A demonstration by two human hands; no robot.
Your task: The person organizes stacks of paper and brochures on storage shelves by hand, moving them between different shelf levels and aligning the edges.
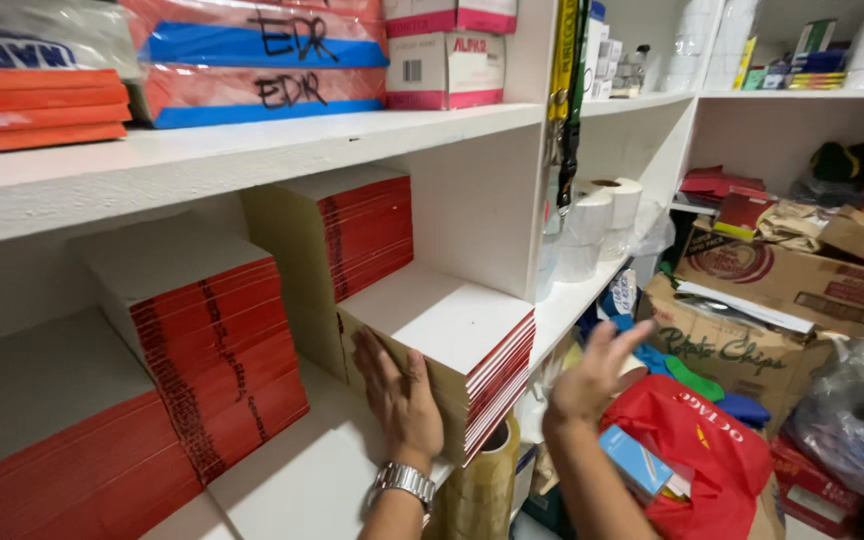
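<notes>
While the left hand [399, 398] presses flat, fingers spread, against a red-edged booklet stack [452, 345] overhanging the white shelf [302, 480], the right hand [589, 378] hovers empty and loose; the stack looks only partly seated.

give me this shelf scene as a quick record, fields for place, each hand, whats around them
place: white shelving in a crowded storeroom
left hand: left hand, watch on wrist, flat against the side of a stack of red-edged flat packs
right hand: right hand, open in the air, holding nothing
under the stack: roll of clear tape
further left: more red-edged stacks
right side: red bag, cardboard boxes, white paper rolls
</notes>
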